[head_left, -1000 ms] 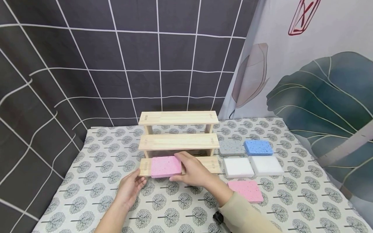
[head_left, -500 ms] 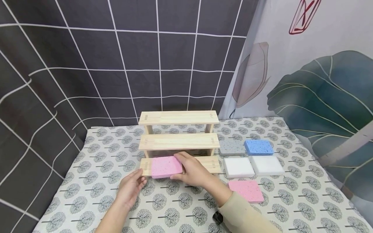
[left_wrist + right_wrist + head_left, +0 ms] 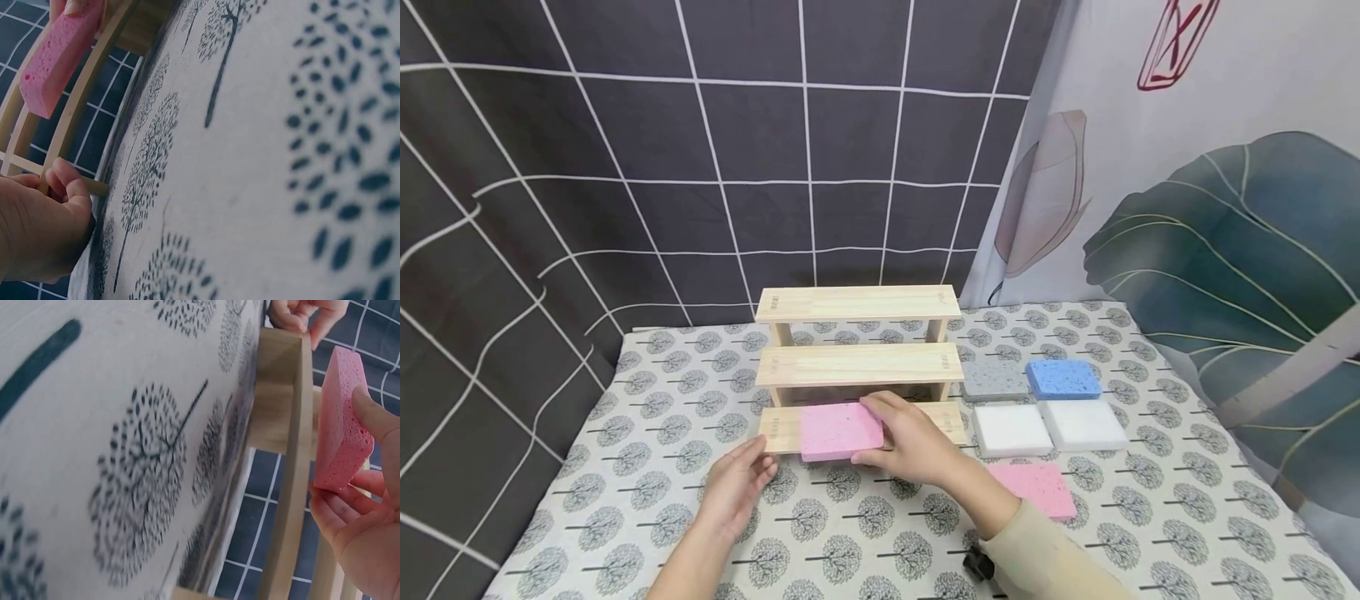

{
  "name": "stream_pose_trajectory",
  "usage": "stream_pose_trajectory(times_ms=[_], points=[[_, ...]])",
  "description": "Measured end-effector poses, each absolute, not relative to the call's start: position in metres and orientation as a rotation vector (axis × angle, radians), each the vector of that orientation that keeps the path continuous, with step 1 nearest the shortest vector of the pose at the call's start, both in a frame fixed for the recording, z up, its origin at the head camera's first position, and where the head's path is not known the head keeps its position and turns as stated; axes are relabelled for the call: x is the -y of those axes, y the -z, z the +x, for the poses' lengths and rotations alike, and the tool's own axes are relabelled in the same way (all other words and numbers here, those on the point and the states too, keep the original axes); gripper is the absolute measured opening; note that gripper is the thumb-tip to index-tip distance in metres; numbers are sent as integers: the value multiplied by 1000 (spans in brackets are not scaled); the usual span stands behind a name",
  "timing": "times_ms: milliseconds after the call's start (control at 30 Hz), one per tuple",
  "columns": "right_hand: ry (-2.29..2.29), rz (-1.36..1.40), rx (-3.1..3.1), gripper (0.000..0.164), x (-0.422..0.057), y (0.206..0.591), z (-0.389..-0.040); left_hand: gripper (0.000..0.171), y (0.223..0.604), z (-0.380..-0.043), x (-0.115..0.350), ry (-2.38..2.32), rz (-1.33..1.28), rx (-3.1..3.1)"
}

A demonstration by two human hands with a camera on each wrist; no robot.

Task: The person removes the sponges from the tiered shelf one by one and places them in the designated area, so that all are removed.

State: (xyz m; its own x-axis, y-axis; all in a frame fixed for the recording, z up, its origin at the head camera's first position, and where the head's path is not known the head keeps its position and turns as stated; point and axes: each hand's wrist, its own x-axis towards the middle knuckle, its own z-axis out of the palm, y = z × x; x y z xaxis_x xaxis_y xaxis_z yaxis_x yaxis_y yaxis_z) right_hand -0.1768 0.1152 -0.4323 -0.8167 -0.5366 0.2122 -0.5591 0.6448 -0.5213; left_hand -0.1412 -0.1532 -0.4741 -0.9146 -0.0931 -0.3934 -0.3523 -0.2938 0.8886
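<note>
A pale wooden three-step rack (image 3: 859, 364) stands at the middle of the table. My right hand (image 3: 917, 442) pinches a pink sponge (image 3: 841, 431) between thumb and fingers, just over the lowest step. In the right wrist view the sponge (image 3: 342, 425) lies flat side toward the step's board (image 3: 294, 469); whether they touch, I cannot tell. At the lowest step's left end, my left hand (image 3: 735, 483) grips the board's corner, thumb on top and fingers curled at its edge. The left wrist view shows this hand (image 3: 47, 222) on the board too.
Right of the rack lie a grey sponge (image 3: 995, 380), a blue sponge (image 3: 1063, 379), two white sponges (image 3: 1012, 431) and a second pink sponge (image 3: 1034, 489). A dark tiled-pattern curtain (image 3: 760, 142) hangs behind the patterned tablecloth (image 3: 647, 450).
My right hand has shifted slightly to the right along the lowest step with the pink sponge. My left hand keeps its grip on the rack's corner.
</note>
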Motion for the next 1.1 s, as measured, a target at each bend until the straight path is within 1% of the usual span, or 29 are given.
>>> stream_pose_trajectory(times_ms=[233,567,900,1100], points=[[-892,949,2767,81,-133,428,-173,47,473,-141,153,-2324,-562,-1763],[-904,914,2791,84,-155,422,-166,46,474,-140,154,-2335,-566,-1752],[-849,897,2794,86,-177,419,-156,49,475,-141,155,-2328,-543,-1759],[-920,866,2821,88,-191,420,-150,47,476,-141,155,-2323,-559,-1754]])
